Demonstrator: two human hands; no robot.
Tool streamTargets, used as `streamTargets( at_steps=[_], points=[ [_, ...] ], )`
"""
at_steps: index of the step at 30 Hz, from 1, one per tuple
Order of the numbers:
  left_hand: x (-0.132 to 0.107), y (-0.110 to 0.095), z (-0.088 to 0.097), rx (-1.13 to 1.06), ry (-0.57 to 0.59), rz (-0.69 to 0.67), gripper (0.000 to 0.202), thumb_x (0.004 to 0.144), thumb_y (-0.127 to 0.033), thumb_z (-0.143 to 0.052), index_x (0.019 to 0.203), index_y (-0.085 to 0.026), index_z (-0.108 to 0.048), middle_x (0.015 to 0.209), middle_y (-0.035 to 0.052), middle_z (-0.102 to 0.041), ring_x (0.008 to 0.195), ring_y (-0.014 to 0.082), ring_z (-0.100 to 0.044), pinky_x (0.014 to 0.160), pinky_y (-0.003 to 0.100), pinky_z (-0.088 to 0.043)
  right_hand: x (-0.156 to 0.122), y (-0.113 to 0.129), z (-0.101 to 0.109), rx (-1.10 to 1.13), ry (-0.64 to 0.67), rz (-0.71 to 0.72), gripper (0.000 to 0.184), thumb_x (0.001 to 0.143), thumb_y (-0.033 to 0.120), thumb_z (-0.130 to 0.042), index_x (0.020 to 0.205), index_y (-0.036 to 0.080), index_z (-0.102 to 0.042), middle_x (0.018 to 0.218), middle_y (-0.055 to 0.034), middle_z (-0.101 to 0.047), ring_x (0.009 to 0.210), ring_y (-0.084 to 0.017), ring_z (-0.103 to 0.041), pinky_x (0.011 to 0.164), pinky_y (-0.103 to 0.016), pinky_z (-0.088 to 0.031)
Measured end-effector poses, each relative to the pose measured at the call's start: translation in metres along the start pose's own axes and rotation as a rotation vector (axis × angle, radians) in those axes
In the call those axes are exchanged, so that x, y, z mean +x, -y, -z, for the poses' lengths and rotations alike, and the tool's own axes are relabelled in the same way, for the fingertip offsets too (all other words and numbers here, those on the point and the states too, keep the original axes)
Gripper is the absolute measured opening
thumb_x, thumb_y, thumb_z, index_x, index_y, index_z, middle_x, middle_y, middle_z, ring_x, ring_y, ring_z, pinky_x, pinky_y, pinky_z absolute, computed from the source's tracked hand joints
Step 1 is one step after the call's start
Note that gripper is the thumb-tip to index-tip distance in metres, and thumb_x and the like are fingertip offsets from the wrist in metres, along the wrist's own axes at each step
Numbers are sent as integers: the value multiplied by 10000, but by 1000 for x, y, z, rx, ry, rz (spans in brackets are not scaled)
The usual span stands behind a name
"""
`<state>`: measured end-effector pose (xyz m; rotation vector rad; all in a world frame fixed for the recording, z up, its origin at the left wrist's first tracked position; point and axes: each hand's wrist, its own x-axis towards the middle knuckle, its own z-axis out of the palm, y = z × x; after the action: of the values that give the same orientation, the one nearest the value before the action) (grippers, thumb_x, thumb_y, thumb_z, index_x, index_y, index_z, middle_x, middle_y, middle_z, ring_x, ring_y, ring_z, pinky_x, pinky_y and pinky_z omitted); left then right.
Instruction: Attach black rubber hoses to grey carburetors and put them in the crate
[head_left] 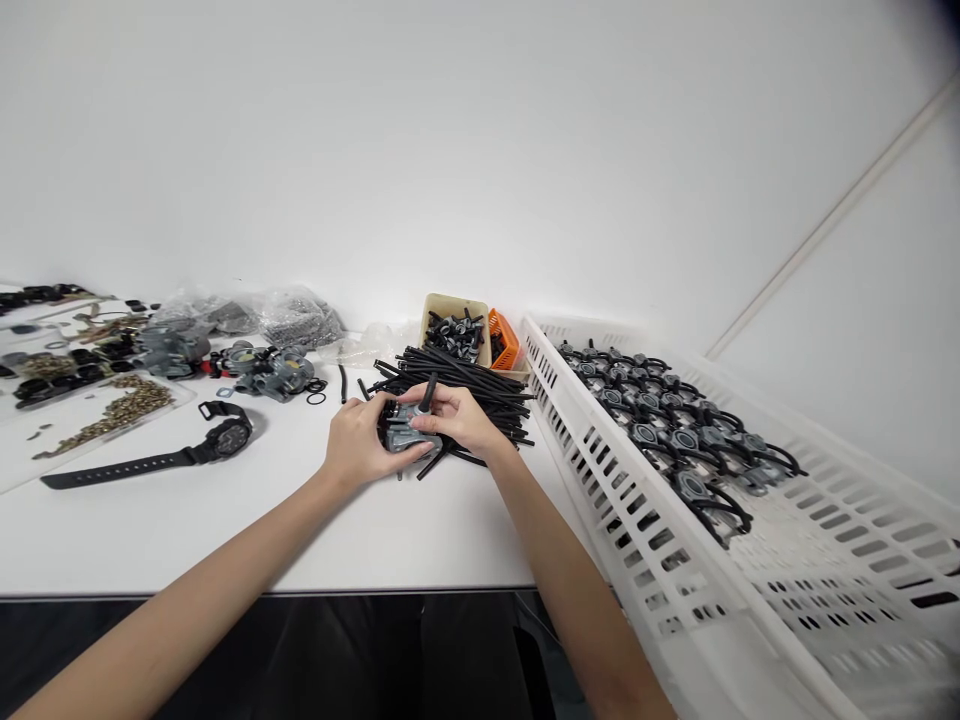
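A small grey metal part (409, 437) sits between both hands above the white table (247, 520). My left hand (364, 443) is closed around its left side. My right hand (454, 415) grips it from the right, and its fingers pinch a short black tube (428, 392) that stands up from the part. Just behind the hands lies a loose pile of black tubes (465, 385).
A white slotted crate (652, 540) on the right holds several grey parts fitted with black tubes (675, 430). A beige box of black pieces (455, 330) and an orange basket (504, 340) stand behind the pile. A black wristwatch (180, 450), grey parts, clear bags and trays of small hardware lie left.
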<state>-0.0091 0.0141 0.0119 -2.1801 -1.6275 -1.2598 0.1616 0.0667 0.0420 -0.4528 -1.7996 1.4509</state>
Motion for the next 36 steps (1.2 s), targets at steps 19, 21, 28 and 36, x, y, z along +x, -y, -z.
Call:
streamTargets(
  at_steps=[19, 21, 28, 36],
  points=[
    [0, 0, 0, -14, -20, 41, 599, 657, -733, -597, 949, -211, -579, 819, 71, -710, 711, 273, -621, 698, 387, -474, -2, 8, 4, 77, -8, -6, 332, 662, 396, -814, 876, 164, -710, 920, -40, -670, 866, -184, -604, 855, -324, -474],
    [0, 0, 0, -15, -20, 43, 596, 654, -730, -601, 953, -215, -578, 823, 69, -712, 713, 274, -624, 700, 388, -477, -1, 7, 2, 59, -29, -11, 341, 649, 408, -822, 856, 165, -703, 919, -41, -671, 859, -185, -604, 841, -326, -486],
    [0, 0, 1, -28, -10, 35, 580, 664, -705, -605, 969, -212, -579, 838, 66, -716, 720, 273, -633, 716, 390, -486, -1, 10, 1, -27, -11, 30, 313, 687, 381, -801, 925, 188, -734, 1024, -54, -675, 934, -193, -601, 883, -335, -473],
    [-1, -2, 1, -37, 1, 38, 558, 645, -687, -625, 940, -216, -581, 820, 62, -717, 687, 266, -612, 689, 383, -466, 1, 6, 1, -7, -19, 25, 290, 641, 340, -834, 845, 177, -707, 910, -23, -631, 835, -160, -577, 828, -311, -471]
  ],
)
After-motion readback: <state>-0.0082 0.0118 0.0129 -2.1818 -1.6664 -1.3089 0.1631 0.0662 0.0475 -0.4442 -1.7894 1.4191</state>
